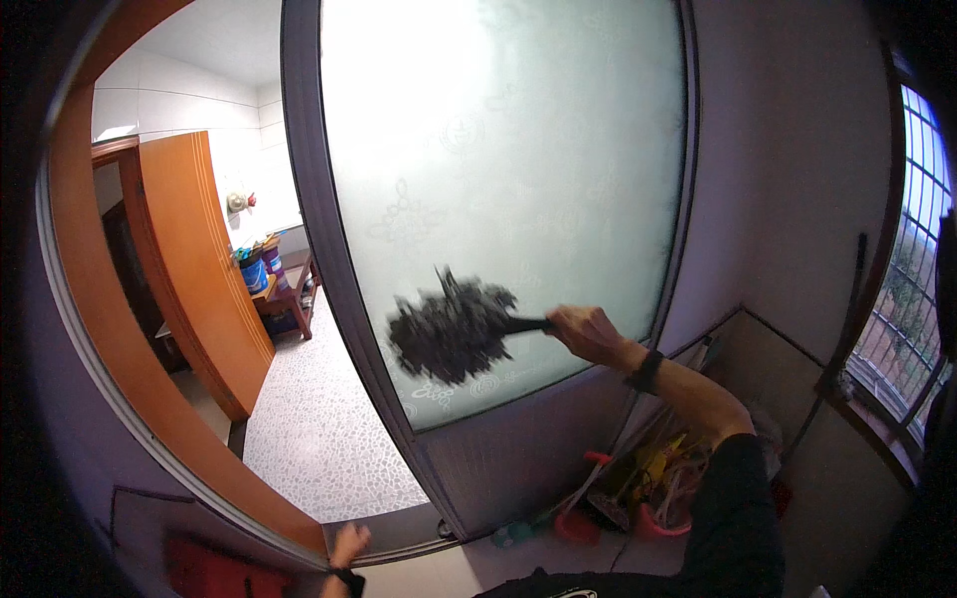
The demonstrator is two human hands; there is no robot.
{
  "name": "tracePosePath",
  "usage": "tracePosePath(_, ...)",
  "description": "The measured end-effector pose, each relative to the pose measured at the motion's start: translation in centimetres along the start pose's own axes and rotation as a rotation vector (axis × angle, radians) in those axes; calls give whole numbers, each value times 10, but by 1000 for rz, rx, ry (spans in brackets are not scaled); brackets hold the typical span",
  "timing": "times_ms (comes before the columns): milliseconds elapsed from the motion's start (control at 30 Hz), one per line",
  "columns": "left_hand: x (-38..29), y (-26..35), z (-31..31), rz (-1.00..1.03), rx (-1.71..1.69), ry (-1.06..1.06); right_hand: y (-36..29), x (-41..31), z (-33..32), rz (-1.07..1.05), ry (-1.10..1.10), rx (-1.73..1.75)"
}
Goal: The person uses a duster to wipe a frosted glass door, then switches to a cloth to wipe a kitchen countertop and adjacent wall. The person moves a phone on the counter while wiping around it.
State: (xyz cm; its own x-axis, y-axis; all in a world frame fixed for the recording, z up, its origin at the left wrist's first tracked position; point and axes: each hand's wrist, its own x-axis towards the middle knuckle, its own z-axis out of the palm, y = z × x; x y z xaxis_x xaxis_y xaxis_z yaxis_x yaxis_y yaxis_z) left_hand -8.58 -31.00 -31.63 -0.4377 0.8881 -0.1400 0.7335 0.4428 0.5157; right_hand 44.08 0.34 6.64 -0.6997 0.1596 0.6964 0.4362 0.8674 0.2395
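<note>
My right hand (pixel 587 333) is closed around the dark handle of a fluffy duster (pixel 452 325). The duster's grey-black head, blurred, lies against or just in front of the lower part of a frosted glass panel (pixel 516 187) in a dark-framed sliding door; whether it touches the glass I cannot tell. Low at the bottom left, near the door sill, is my left hand (pixel 350 544), with its fingers partly curled and nothing visible in it. Faint flower and scroll patterns mark the glass.
Left of the panel, a doorway shows a speckled floor (pixel 321 433), an orange door (pixel 198 269) and a low wooden table (pixel 299 299) beside buckets. Below my right arm stand a red-handled tool (pixel 587 493) and a red basin (pixel 665 523) holding things. A barred window (pixel 908 247) is at right.
</note>
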Motion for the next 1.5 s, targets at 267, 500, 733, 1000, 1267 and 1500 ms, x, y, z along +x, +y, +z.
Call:
tracePosePath(267,61,273,-232,591,-505,522,11,129,-43,305,402,-155)
tracePosePath(500,79,379,-291,802,-535,689,94,127,-93,823,544,-226)
tracePosePath(733,144,386,-265,825,-618,975,166,6,-43,1067,676,-172)
tracePosePath(1000,224,336,-273,763,-735,741,30,-58,109,1261,721,226)
tracePosePath(1267,199,350,-289,538,-686,785,-154,-21,187,942,461,279)
tracePosePath(1500,231,333,-289,723,-578,916,-141,-48,172,1225,438,553)
